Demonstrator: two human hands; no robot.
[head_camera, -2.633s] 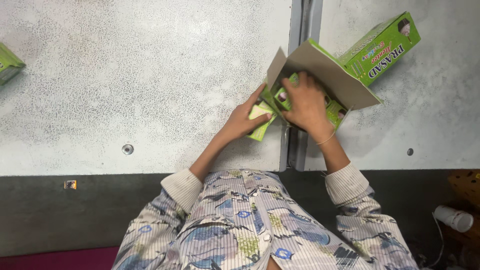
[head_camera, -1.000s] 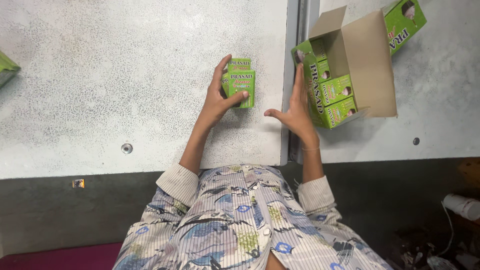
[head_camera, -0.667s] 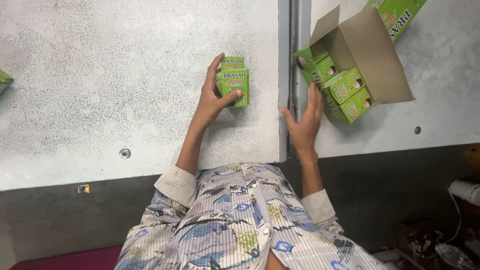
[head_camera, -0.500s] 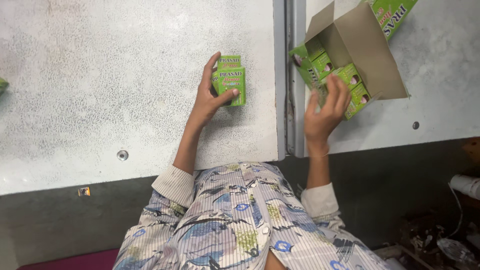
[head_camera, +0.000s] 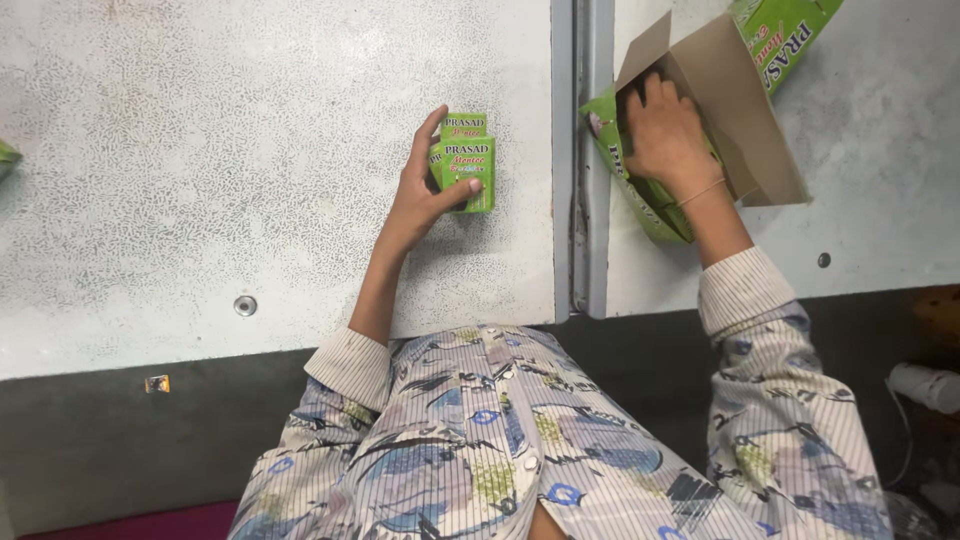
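My left hand (head_camera: 422, 192) rests on the grey table (head_camera: 200, 150) and grips a small stack of green packets (head_camera: 464, 160), thumb across the front one. My right hand (head_camera: 668, 130) reaches into an open green carton (head_camera: 640, 205) lying on its side, its brown inner flaps (head_camera: 745, 110) spread. The fingers are inside the carton on the packets there; whether they grip one is hidden.
A metal seam (head_camera: 582, 150) divides the two table plates between my hands. Another green carton (head_camera: 785, 35) lies at the top right, and a green corner (head_camera: 6, 158) shows at the left edge. A white roll (head_camera: 925, 385) lies below the table at right.
My right hand moved from the table's front edge up into the open carton. The left hand has kept the green packets in the same spot.
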